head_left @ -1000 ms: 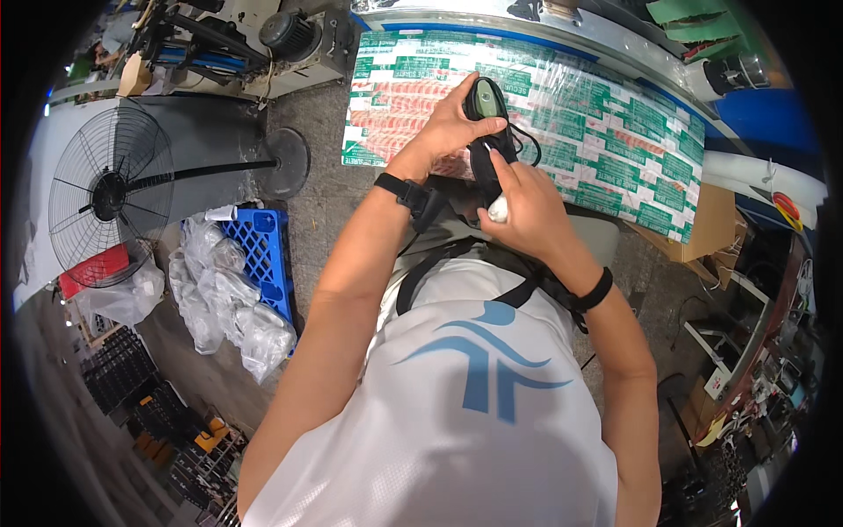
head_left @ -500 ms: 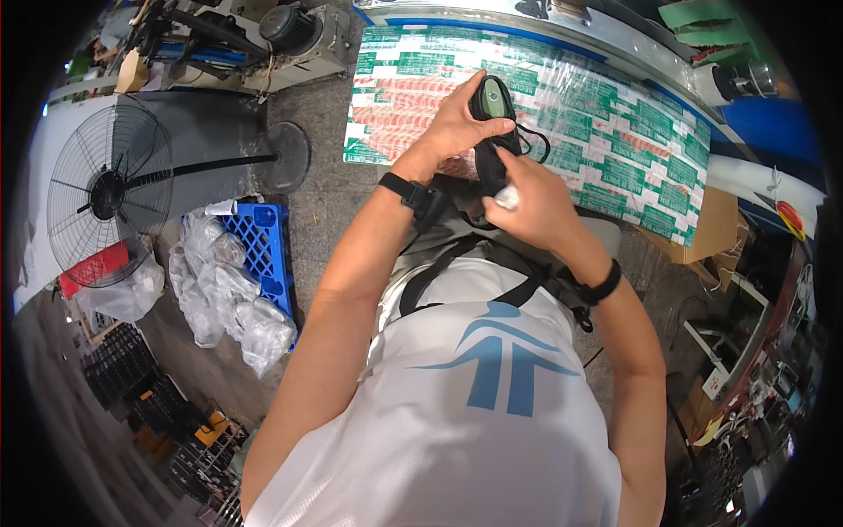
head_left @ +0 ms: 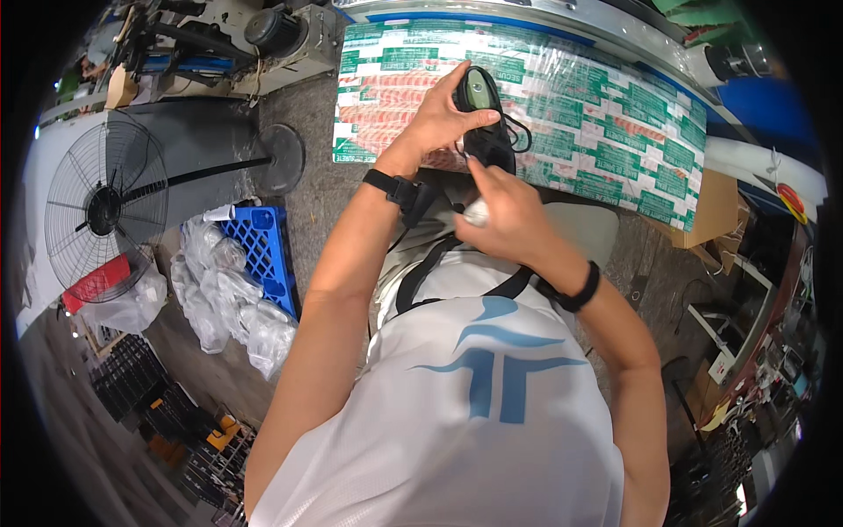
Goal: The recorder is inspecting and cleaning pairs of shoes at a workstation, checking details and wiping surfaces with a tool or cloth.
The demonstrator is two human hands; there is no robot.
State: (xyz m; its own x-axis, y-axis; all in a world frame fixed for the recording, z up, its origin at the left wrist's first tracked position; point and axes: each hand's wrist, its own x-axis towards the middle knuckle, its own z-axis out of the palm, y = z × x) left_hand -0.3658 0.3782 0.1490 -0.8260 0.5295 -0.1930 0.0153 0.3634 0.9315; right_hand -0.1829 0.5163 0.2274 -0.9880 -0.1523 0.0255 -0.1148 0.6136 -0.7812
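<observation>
A black shoe (head_left: 493,140) with dark laces and a green patch (head_left: 478,88) on it is held over the near side of a table covered in green, white and red printed wrap. My left hand (head_left: 436,125) grips the shoe from its left, thumb lying across the top. Lower down, my right hand (head_left: 514,215) is curled round a small white wad (head_left: 477,212), perhaps cloth or paper. Its index finger points up at the shoe's near end; whether it touches cannot be made out.
The wrapped tabletop (head_left: 606,140) stretches to the right, with a cardboard box (head_left: 716,206) by its right corner. On the left stand a large fan (head_left: 104,209) and a blue plastic crate (head_left: 263,250) beside clear plastic bags (head_left: 224,285). A motor (head_left: 274,31) sits at the back left.
The shoe has turned slightly, showing more of its laces and near part. My right hand has moved left and closer to my body with the white wad; my left hand keeps its grip.
</observation>
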